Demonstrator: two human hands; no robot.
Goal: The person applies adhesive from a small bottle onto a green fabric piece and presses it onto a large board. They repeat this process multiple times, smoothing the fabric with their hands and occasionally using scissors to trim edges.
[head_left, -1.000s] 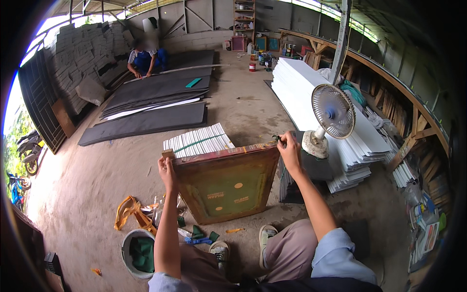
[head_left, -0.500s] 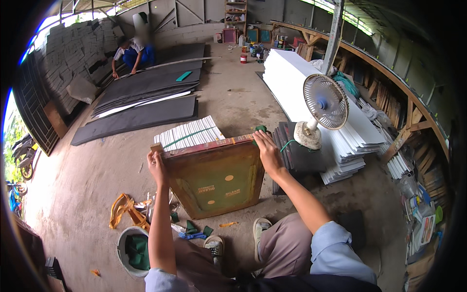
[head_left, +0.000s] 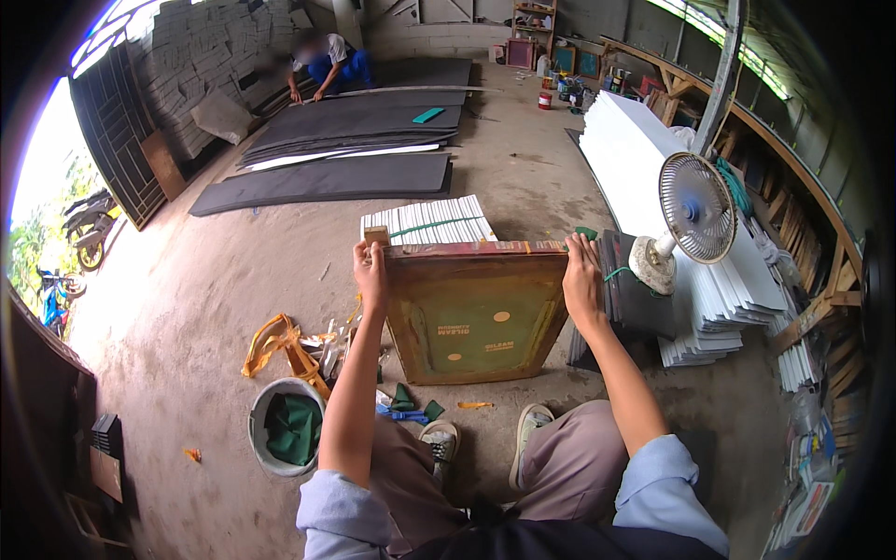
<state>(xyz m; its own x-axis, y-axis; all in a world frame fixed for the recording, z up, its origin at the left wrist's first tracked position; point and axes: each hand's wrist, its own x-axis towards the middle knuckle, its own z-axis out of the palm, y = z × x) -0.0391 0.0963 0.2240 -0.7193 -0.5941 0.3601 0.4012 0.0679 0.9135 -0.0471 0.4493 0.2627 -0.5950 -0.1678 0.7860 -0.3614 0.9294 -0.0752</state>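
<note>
A screen-printing frame (head_left: pixel 471 313) with a greenish mesh stands upright on its lower edge on the floor, before my feet. My left hand (head_left: pixel 371 273) is closed round its upper left corner, where a small wooden block (head_left: pixel 376 235) juts up by the fingers. At the upper right corner my right hand (head_left: pixel 583 275) grips the frame's side, a bit of dark green cloth (head_left: pixel 586 232) showing beyond its fingertips. Behind the frame's top edge lies a stack of white strips (head_left: pixel 429 217) tied with green cord.
Left of my legs stands a grey bucket (head_left: pixel 259 434) with green cloth inside, beside orange scraps (head_left: pixel 280 347). To the right are a white fan (head_left: pixel 693 210), dark sheets (head_left: pixel 635 299) and stacked white sheets (head_left: pixel 644 168). A co-worker (head_left: pixel 331 67) crouches by black sheets (head_left: pixel 345 173).
My view has swung left, so the scene sits further right in the picture. The frame looks squarer to me, with both hands still on its upper corners.
</note>
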